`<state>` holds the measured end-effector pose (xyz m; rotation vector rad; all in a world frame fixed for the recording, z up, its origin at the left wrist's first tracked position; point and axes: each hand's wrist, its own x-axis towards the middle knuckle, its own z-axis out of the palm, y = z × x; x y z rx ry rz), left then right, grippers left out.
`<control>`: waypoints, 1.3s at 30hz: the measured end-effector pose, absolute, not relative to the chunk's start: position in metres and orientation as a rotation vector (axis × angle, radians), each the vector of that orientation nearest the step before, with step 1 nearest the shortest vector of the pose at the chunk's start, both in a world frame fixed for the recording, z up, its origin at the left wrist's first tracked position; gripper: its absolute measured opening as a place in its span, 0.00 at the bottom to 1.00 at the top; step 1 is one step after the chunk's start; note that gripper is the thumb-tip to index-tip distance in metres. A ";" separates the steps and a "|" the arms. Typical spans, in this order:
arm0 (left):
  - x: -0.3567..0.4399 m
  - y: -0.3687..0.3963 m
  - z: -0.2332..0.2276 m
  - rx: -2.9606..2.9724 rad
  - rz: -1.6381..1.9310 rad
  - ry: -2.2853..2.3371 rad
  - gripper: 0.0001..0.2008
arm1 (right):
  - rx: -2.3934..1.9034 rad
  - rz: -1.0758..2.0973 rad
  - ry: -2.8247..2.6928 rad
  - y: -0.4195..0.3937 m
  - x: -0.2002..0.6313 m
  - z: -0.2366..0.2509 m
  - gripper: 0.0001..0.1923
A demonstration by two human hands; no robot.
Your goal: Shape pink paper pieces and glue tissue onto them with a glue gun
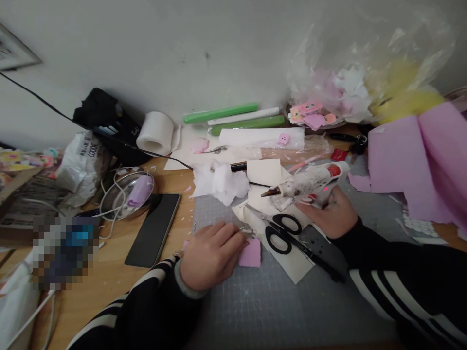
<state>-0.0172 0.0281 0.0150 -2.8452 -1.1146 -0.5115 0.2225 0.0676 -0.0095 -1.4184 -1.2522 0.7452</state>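
Observation:
My right hand (337, 214) is wrapped around a white hot glue gun (315, 182), which has a red part and smudged, worn surfaces. Its nozzle points left above the cutting mat. My left hand (215, 255) rests low over the mat with its fingers curled. A small pink square piece (250, 253) sticks out by its fingertips; they seem to pinch its edge, though the grip is partly hidden. Between the hands lie black-handled scissors (282, 231), on top of cream card (297, 267). White fluffy stuffing (228, 182) lies beyond my left hand.
A grey cutting mat (244, 306) covers the middle of the wooden table. A phone (153, 231), a metal bowl (149, 182) and a toilet roll (156, 132) stand left. Pink sheets (392, 155) and a clear bag of scraps (350, 82) are at right. A black cord (166, 156) crosses the back.

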 end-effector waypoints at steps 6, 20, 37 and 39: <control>-0.029 0.019 0.020 -2.823 -0.629 -0.926 0.12 | -1.401 0.816 -1.228 0.068 0.223 -0.007 0.18; -0.029 0.016 0.009 -2.945 -0.546 -0.938 0.17 | -1.392 0.859 -1.191 0.068 0.222 -0.004 0.16; -0.024 0.017 0.011 -3.029 -0.508 -1.020 0.13 | -1.382 0.861 -1.200 0.068 0.224 -0.012 0.16; -0.025 0.017 0.009 -3.020 -0.519 -1.022 0.13 | -1.375 0.869 -1.211 0.068 0.224 -0.012 0.16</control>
